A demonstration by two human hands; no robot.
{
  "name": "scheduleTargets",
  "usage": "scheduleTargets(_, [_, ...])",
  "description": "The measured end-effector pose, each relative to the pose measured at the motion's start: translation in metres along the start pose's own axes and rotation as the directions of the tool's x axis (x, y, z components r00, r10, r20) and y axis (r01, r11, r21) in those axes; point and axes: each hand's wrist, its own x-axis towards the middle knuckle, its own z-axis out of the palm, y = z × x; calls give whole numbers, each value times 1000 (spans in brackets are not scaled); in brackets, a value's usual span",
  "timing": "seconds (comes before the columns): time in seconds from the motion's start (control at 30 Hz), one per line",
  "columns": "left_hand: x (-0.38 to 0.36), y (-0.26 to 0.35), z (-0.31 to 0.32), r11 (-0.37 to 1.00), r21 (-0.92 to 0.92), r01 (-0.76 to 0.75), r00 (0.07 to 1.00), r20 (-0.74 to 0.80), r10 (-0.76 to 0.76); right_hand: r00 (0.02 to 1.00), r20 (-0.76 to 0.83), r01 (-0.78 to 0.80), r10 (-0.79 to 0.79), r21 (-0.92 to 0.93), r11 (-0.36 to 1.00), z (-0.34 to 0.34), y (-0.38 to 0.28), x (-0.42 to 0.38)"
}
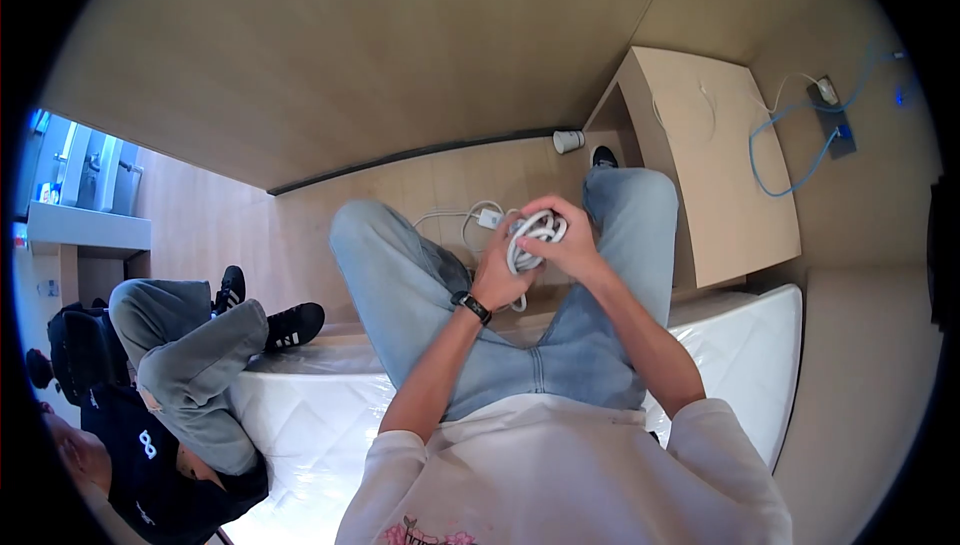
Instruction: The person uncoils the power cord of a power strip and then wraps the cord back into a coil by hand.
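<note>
I have a bundle of white cable (pixel 535 240) bunched between both hands, out over my knees and above the wooden floor (pixel 420 185). My left hand (pixel 500 280) cups it from underneath with the fingers curled around the loops, and my right hand (pixel 560 235) closes over the top, fingertips pressing the coil together. The cable is smooth, round and rubbery-looking, wound into loose uneven loops, and one slack strand trails down from the bundle to a small white boxy plug (pixel 490 218) lying on the floor just beyond the bundle. That trailing end is what I judge could cause trouble: if it catches on my leg or drags the plug, the loops could slip out of my fingers and the coil would spring apart. The loops also look loosely held, so a slack squeeze could let them tangle. I sit on a quilted white mattress (pixel 330 405) with a glossy plastic cover, below the bundle. To the right of the bundle stands a pale wooden bedside cabinet (pixel 710 165), flat-topped and boxy, with a blue cable (pixel 790 135) beyond it.
</note>
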Motion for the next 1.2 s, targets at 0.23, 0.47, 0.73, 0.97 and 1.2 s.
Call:
scheduleTargets(0.23, [5, 1, -5, 997, -45, 70, 997, -18, -71, 1000, -14, 10, -10, -30, 999, 12, -3, 2])
scheduleTargets(0.47, [1, 1, 0, 930, -286, 232, 972, 40, -231, 1000, 28, 15, -14, -49, 999, -5, 14, 13])
scheduleTargets(0.73, [12, -2, -24, 315, -920, 233, 899, 80, -431, 865, 432, -332, 255, 112, 937, 13, 23, -5])
scheduleTargets(0.97, [9, 3, -23, 477, -860, 179, 903, -48, -426, 835, 469, -229, 288, -181, 957, 38, 48, -13])
scheduleTargets(1.2, [15, -4, -28, 373, -918, 131, 890, -56, -452, 937, 249, -141, 243, -366, 920, 50, 41, -16])
